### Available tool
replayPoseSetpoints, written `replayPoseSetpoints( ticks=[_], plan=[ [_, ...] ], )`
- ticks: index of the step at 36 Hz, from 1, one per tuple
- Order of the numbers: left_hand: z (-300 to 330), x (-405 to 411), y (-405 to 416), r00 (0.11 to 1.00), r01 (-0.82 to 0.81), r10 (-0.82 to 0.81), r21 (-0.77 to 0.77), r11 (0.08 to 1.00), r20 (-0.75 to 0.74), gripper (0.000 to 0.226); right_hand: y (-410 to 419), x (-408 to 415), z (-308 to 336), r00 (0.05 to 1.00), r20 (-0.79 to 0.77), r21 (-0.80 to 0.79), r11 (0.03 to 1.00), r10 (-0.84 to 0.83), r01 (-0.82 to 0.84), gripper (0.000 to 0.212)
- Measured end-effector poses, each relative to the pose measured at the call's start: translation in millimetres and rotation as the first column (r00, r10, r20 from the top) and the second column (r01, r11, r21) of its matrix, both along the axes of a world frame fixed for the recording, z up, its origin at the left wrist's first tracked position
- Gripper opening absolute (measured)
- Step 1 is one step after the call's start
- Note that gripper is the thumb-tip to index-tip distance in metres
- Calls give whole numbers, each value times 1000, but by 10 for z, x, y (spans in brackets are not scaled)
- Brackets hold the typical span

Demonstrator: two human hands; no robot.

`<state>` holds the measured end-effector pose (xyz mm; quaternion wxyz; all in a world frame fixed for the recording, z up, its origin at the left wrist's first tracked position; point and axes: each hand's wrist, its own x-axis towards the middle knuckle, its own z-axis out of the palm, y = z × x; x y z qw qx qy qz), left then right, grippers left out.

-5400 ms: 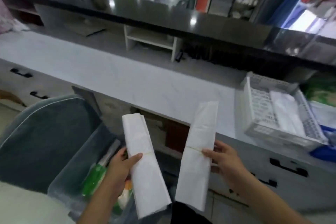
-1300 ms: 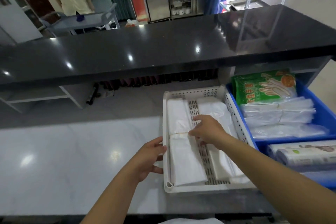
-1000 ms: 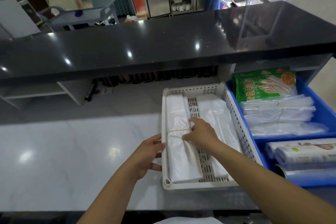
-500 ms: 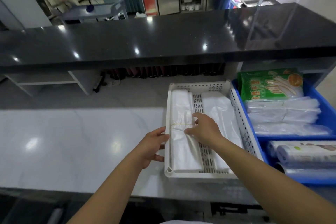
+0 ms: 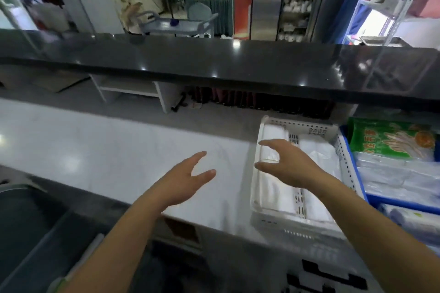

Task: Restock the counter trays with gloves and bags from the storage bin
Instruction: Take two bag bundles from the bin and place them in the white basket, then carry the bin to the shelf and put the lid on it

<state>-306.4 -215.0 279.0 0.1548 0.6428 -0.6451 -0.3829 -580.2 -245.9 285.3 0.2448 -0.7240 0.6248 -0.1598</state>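
Both hands are hovering empty over the white table (image 5: 100,150). Left hand (image 5: 183,182) is hanging above bare tabletop, fingers straight and spread, gripping nothing. Right hand (image 5: 289,164) is floating over the left part of the white perforated tray (image 5: 309,129), fingers loosely spread w/ thumb apart, also holding nothing; can't tell if it's touching what's under it.

Tray is sitting at the table's near edge, right of centre. Inside it, 2 white bag bundles are lying lengthwise: left bundle (image 5: 269,188) along the left wall w/ a thin band round its middle, right bundle (image 5: 316,157) beside it, a slotted strip showing between them.

Blue bin (image 5: 402,203) is standing just beside the tray's right wall, holding a green glove pack (image 5: 390,141) at the back and clear bag stacks (image 5: 397,173) in front.

Dark raised ledge (image 5: 214,64) is running across behind. Grey bin (image 5: 31,226) is showing at lower left, below the table edge.
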Motion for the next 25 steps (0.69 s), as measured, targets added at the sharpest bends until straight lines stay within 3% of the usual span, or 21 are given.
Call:
replayPoseSetpoints(
  ticks=[4, 11, 19, 25],
  plan=[
    [81, 548, 666, 974, -76, 100, -125, 989, 203, 76, 340, 720, 250, 988, 1, -129, 980, 154, -152, 67],
    [-531, 1205, 2139, 846, -398, 500, -407, 822, 183, 83, 1339, 2090, -220, 919, 139, -273, 906, 370, -324, 68],
    [-1643, 1477, 3722, 703, -662, 650, -70, 746, 289, 95, 2432, 2583, -1435, 805, -69, 116, 807, 589, -580, 88],
    [-1821, 1669, 4169, 606, -790, 767, 53, 610, 211, 96, 2568, 2975, -1499, 749, -103, 189, 752, 654, -631, 82]
  ],
)
